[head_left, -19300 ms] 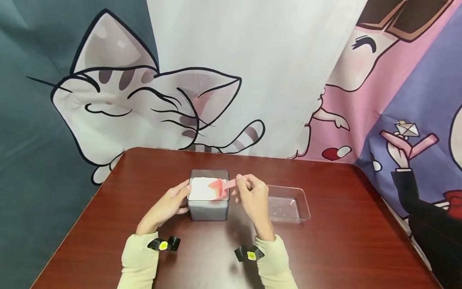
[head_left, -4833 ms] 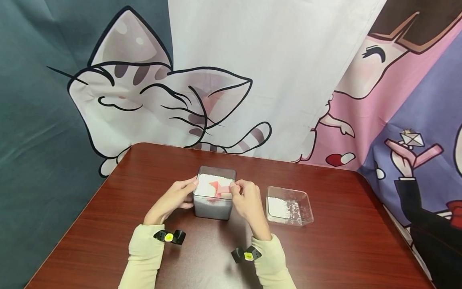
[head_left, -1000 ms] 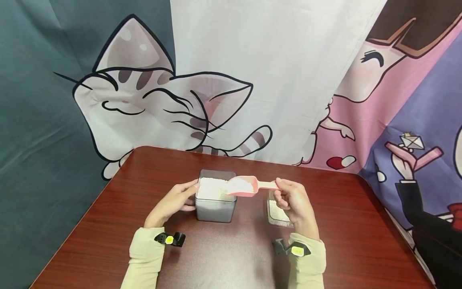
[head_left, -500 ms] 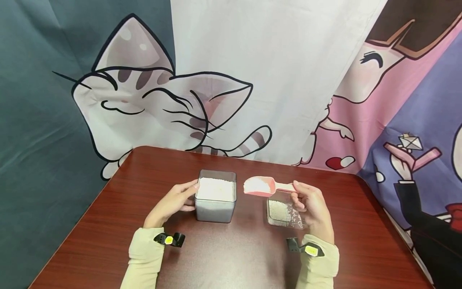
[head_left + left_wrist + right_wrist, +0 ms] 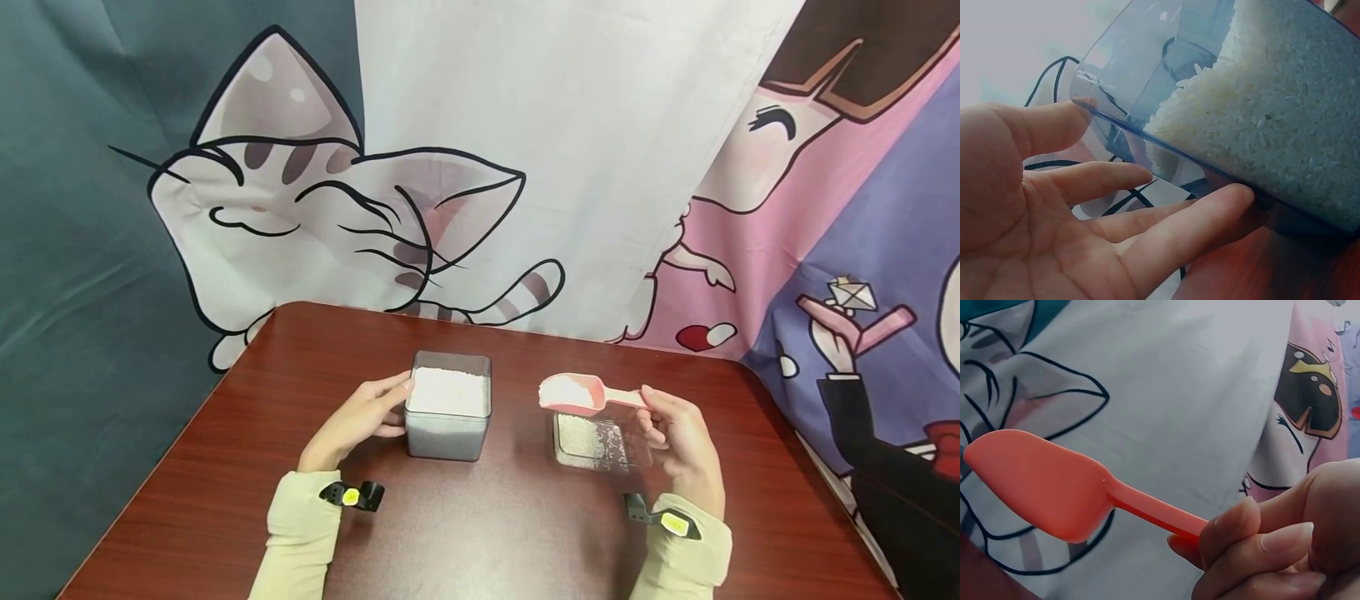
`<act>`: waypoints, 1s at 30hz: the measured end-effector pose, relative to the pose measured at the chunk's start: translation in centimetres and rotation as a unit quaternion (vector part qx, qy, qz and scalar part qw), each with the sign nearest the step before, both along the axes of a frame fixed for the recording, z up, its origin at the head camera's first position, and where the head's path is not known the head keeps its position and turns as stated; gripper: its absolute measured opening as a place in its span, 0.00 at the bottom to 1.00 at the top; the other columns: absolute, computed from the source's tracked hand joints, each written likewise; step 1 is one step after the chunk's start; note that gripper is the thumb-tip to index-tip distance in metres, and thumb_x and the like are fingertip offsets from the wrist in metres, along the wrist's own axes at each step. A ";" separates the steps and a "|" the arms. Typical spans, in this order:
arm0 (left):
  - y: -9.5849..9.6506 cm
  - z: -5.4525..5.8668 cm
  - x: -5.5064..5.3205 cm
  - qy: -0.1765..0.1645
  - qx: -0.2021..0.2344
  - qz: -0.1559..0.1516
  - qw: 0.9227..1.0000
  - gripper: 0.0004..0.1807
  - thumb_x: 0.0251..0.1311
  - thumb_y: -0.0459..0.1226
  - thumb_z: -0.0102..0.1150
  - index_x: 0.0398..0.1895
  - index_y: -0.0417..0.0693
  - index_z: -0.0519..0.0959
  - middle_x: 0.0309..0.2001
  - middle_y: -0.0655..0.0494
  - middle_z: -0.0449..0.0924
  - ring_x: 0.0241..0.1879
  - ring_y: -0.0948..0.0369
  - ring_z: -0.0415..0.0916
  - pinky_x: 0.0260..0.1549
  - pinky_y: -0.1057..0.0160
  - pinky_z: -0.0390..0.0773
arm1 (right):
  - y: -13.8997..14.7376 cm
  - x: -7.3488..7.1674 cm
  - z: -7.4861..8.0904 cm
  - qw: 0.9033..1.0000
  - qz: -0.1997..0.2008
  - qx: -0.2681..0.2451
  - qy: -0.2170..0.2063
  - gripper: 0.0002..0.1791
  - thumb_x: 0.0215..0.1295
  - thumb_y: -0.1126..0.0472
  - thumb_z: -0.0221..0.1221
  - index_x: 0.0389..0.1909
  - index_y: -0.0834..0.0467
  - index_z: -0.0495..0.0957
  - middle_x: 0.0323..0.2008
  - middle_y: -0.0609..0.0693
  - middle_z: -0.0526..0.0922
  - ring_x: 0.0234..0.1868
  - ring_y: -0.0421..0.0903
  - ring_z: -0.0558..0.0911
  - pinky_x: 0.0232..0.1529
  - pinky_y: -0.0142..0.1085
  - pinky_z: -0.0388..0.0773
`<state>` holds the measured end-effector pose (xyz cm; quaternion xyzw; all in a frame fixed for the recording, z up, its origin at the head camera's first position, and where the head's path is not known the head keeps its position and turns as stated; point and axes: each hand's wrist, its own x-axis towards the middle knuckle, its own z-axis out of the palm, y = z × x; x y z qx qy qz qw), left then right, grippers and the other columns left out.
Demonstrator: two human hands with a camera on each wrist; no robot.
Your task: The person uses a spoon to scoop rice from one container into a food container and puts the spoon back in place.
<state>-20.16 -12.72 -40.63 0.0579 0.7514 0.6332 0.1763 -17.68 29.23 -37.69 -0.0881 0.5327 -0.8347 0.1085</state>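
Observation:
My right hand (image 5: pixel 678 437) pinches the handle of a pink scoop (image 5: pixel 588 408), which is heaped with white rice (image 5: pixel 564 392). The scoop hangs level just above the back of a clear tray (image 5: pixel 592 461); its underside fills much of the right wrist view. My left hand (image 5: pixel 366 419) steadies a grey see-through bin (image 5: pixel 446 437) full of rice (image 5: pixel 450 392). In the left wrist view, fairly straight fingers (image 5: pixel 1104 181) and the thumb touch the bin's side and rim, without wrapping round it. Rice covers the left part of the tray floor and thins out rightward.
Bin and tray stand apart on a reddish-brown wooden table (image 5: pixel 480 533). Behind it hangs a cartoon-printed cloth (image 5: pixel 480 208) along the back edge. A black camera band (image 5: pixel 663 518) sits on each wrist.
Over the last second my right hand has carried the filled scoop rightward from the bin to above the tray. The left hand stays put. Since the earliest frame, rice has gathered in the tray.

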 end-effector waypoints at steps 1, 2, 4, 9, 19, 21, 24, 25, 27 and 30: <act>0.0 0.0 0.0 0.002 0.002 -0.003 1.000 0.32 0.66 0.50 0.46 0.68 0.45 0.59 0.59 0.38 0.67 0.42 0.51 0.78 0.41 0.54 0.79 | 0.2 0.1 -0.1 1.000 -0.017 0.004 0.001 0.26 0.74 0.66 0.32 0.23 0.64 0.77 0.10 0.47 0.65 0.12 0.43 0.49 0.14 0.36 0.34; 0.0 0.0 0.0 0.000 0.004 -0.002 1.000 0.32 0.65 0.50 0.47 0.68 0.46 0.59 0.59 0.38 0.67 0.42 0.51 0.78 0.41 0.54 0.79 | 0.4 0.2 -0.2 0.999 -0.034 0.006 0.000 0.25 0.74 0.66 0.34 0.25 0.63 0.77 0.11 0.48 0.67 0.12 0.43 0.49 0.14 0.35 0.34; 0.0 0.0 0.0 0.003 0.004 -0.006 1.000 0.32 0.65 0.50 0.47 0.68 0.45 0.59 0.59 0.37 0.67 0.42 0.50 0.78 0.41 0.54 0.79 | 0.8 0.3 -0.4 0.999 -0.044 0.010 -0.003 0.24 0.74 0.66 0.34 0.24 0.64 0.76 0.11 0.47 0.68 0.12 0.42 0.50 0.14 0.35 0.34; 0.0 0.0 0.0 0.010 0.003 -0.006 1.000 0.32 0.66 0.50 0.46 0.68 0.43 0.59 0.58 0.36 0.67 0.41 0.51 0.78 0.40 0.54 0.80 | 1.9 0.7 -0.7 0.997 -0.071 0.008 -0.010 0.23 0.73 0.66 0.35 0.25 0.64 0.77 0.12 0.48 0.70 0.12 0.43 0.50 0.15 0.34 0.36; -0.1 -0.1 -0.1 0.013 -0.001 -0.004 1.000 0.32 0.66 0.50 0.46 0.68 0.43 0.59 0.60 0.36 0.65 0.42 0.50 0.78 0.39 0.54 0.80 | 3.1 1.3 -0.9 0.997 -0.076 0.002 -0.006 0.26 0.73 0.67 0.33 0.21 0.64 0.76 0.12 0.49 0.71 0.13 0.45 0.48 0.15 0.35 0.34; -0.1 -0.2 -0.1 0.012 -0.001 -0.004 1.000 0.32 0.66 0.50 0.46 0.68 0.43 0.59 0.60 0.36 0.65 0.42 0.49 0.78 0.39 0.54 0.80 | 3.1 1.3 -1.0 0.997 -0.077 0.004 -0.009 0.26 0.73 0.67 0.33 0.21 0.63 0.77 0.12 0.49 0.71 0.13 0.44 0.48 0.15 0.34 0.34; -0.1 -0.1 -0.1 0.011 0.000 -0.005 1.000 0.32 0.66 0.50 0.46 0.68 0.43 0.59 0.60 0.36 0.64 0.42 0.50 0.78 0.39 0.54 0.80 | 3.2 1.4 -1.0 0.997 -0.077 0.004 -0.012 0.26 0.74 0.67 0.33 0.21 0.63 0.77 0.12 0.49 0.72 0.13 0.44 0.49 0.15 0.34 0.34; 0.0 -0.1 0.0 0.012 -0.001 -0.005 1.000 0.32 0.66 0.50 0.46 0.68 0.43 0.58 0.60 0.36 0.64 0.42 0.50 0.78 0.39 0.54 0.80 | 3.2 1.4 -1.0 0.997 -0.078 0.004 -0.014 0.26 0.74 0.67 0.33 0.22 0.63 0.77 0.12 0.49 0.72 0.13 0.44 0.49 0.15 0.34 0.34; 0.0 -0.1 0.0 0.013 -0.001 -0.004 1.000 0.32 0.66 0.50 0.46 0.68 0.43 0.58 0.60 0.36 0.64 0.41 0.50 0.78 0.39 0.54 0.80 | 3.2 1.4 -1.0 0.997 -0.081 0.006 -0.017 0.25 0.74 0.66 0.34 0.22 0.63 0.77 0.12 0.49 0.72 0.13 0.44 0.49 0.16 0.34 0.34; 0.0 -0.1 0.0 0.014 -0.003 -0.004 1.000 0.32 0.66 0.50 0.46 0.68 0.43 0.58 0.60 0.36 0.65 0.41 0.50 0.78 0.39 0.54 0.80 | 3.4 1.5 -1.0 0.995 -0.094 0.019 -0.028 0.24 0.73 0.65 0.36 0.22 0.62 0.76 0.12 0.48 0.71 0.13 0.43 0.50 0.16 0.35 0.34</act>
